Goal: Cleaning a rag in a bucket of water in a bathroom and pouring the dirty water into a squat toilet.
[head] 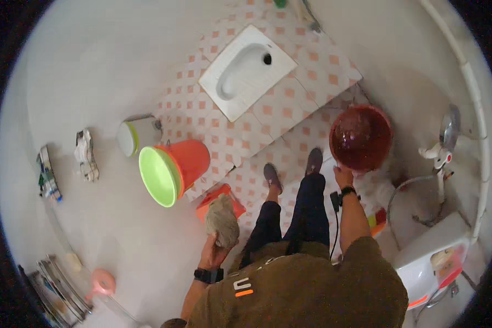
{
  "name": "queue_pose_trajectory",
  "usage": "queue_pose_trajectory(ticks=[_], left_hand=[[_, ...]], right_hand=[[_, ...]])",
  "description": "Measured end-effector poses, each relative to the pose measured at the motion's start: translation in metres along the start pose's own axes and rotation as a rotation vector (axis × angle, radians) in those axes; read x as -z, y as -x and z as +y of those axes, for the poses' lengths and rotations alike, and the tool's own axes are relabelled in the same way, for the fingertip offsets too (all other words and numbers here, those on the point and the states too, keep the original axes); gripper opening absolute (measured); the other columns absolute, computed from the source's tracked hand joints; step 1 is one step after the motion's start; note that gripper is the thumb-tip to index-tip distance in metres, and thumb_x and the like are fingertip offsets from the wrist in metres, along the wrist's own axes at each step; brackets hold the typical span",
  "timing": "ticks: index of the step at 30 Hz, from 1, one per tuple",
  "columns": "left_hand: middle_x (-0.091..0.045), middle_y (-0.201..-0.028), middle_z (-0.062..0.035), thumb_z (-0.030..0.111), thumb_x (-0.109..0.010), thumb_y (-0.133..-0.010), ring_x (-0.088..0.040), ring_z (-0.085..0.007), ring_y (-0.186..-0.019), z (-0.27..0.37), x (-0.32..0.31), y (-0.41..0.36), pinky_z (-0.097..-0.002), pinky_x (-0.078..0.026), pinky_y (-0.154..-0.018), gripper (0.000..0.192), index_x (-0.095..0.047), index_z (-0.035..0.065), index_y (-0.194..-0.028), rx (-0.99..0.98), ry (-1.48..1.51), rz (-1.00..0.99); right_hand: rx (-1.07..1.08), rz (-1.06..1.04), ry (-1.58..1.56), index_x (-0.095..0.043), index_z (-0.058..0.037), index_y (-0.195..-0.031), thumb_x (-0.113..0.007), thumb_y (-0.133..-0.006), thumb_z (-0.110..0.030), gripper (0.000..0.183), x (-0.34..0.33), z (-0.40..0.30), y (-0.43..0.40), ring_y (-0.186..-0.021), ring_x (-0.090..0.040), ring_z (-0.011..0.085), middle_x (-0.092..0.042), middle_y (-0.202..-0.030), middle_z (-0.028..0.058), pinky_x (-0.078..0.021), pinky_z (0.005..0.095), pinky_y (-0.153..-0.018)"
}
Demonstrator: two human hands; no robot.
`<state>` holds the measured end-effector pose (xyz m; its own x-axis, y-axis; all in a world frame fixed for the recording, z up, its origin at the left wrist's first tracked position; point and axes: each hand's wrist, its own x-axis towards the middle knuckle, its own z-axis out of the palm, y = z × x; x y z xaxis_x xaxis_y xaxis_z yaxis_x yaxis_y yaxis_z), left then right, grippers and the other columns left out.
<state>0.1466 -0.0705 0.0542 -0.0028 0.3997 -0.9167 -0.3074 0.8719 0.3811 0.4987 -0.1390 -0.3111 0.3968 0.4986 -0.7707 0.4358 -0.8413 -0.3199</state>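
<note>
My left hand [215, 251] is closed around a bunched grey-beige cloth [222, 219]. Below the cloth in the picture's depth, an orange-red plastic container [238, 207] shows partly from behind it. On the other side, my right hand [344, 177] grips the near rim of a dark red plastic tub [363, 137]. The tub's inside looks wet and shiny, but I cannot tell how much water it holds. Both wrists wear black bands.
A white squat toilet [250, 74] is set in a raised tiled platform [289, 112]. Left stand an orange bucket [194, 158] with a lime-green basin [160, 176] and a lidded bin [141, 135]. At right are a shower mixer [440, 156] with its hose and a white washbasin [426, 254].
</note>
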Motion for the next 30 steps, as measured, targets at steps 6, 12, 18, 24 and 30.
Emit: queue_pose_trajectory(ticks=[6, 12, 18, 24, 30], left_hand=[[-0.038, -0.128, -0.0103, 0.021, -0.056, -0.081, -0.038, -0.0279, -0.116, 0.007, 0.01, -0.017, -0.0446, -0.033, -0.095, 0.058, -0.028, 0.0065, -0.129, -0.036, 0.11, -0.157], [-0.04, -0.126, -0.0115, 0.02, -0.055, -0.081, -0.041, -0.0254, -0.113, 0.037, 0.019, -0.039, -0.0421, -0.033, -0.096, 0.056, -0.03, 0.0039, -0.128, 0.016, 0.108, -0.255], [-0.042, -0.123, -0.0109, 0.025, -0.054, -0.081, -0.044, -0.0251, -0.11, 0.068, -0.013, -0.059, -0.0391, -0.039, -0.091, 0.055, -0.031, 0.0025, -0.126, -0.112, -0.021, -0.519], [-0.048, -0.118, -0.0071, 0.018, -0.058, -0.078, -0.047, -0.0183, -0.105, 0.104, -0.04, -0.058, -0.0321, -0.038, -0.09, 0.053, -0.036, 0.0012, -0.124, -0.26, -0.214, -0.699], [-0.05, -0.115, -0.0061, 0.014, -0.059, -0.075, -0.049, -0.0177, -0.102, 0.135, -0.024, -0.041, -0.0322, -0.039, -0.089, 0.054, -0.037, 0.0031, -0.123, -0.426, -0.104, -0.84]], right_hand=[[0.21, 0.386, -0.292, -0.055, 0.0017, -0.073, -0.051, -0.081, -0.036, 0.039, 0.085, -0.003, -0.006, -0.065, -0.05, 0.0267, -0.054, -0.068, 0.015, -0.0399, 0.0375, -0.062], [0.435, 0.258, -0.589, -0.056, 0.0013, -0.071, -0.054, -0.081, -0.033, 0.036, 0.18, -0.17, 0.138, -0.064, -0.048, 0.0163, -0.054, -0.067, 0.0069, -0.0389, 0.0308, -0.063], [0.661, 0.181, -0.776, -0.057, -0.004, -0.067, -0.053, -0.084, -0.024, 0.027, 0.234, -0.239, 0.267, -0.062, -0.046, 0.0083, -0.054, -0.065, 0.0, -0.0355, 0.024, -0.058], [0.723, 0.226, -1.004, -0.057, -0.0055, -0.064, -0.055, -0.083, -0.021, 0.024, 0.238, -0.282, 0.327, -0.056, -0.04, 0.0039, -0.052, -0.062, -0.004, -0.0291, 0.0197, -0.052], [0.837, 0.305, -1.07, -0.057, -0.005, -0.063, -0.054, -0.082, -0.018, 0.023, 0.207, -0.298, 0.376, -0.054, -0.04, 0.0034, -0.052, -0.061, -0.0038, -0.0294, 0.0194, -0.051]])
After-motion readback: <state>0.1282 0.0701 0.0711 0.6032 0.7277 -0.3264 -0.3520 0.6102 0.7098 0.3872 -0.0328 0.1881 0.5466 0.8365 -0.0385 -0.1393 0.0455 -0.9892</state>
